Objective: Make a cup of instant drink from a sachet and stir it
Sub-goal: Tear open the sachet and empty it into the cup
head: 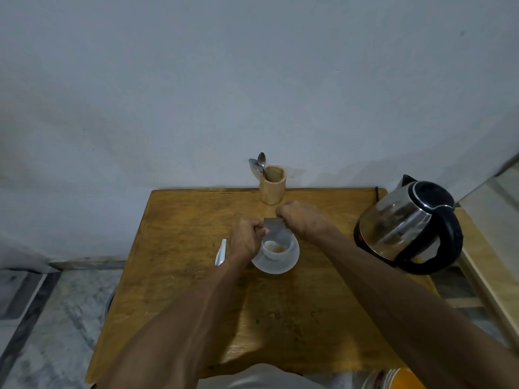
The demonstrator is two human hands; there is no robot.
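A white cup (276, 249) stands on a white saucer (289, 262) in the middle of the wooden table (196, 290); pale and orange powder lies in its bottom. Just above the cup both hands hold a silver sachet (276, 227). My left hand (247, 238) pinches its left edge and my right hand (299, 219) pinches its upper right corner. The sachet's lower end points down into the cup. A steel kettle (407, 226) with a black handle stands at the table's right side. Spoons (259, 165) stick out of a wooden holder (272, 185) at the far edge.
A second white sachet (221, 252) lies on the table just left of my left wrist. A wall rises right behind the table. A wooden ledge (488, 248) runs along the right. Stacked plates (393, 380) show at the bottom right corner.
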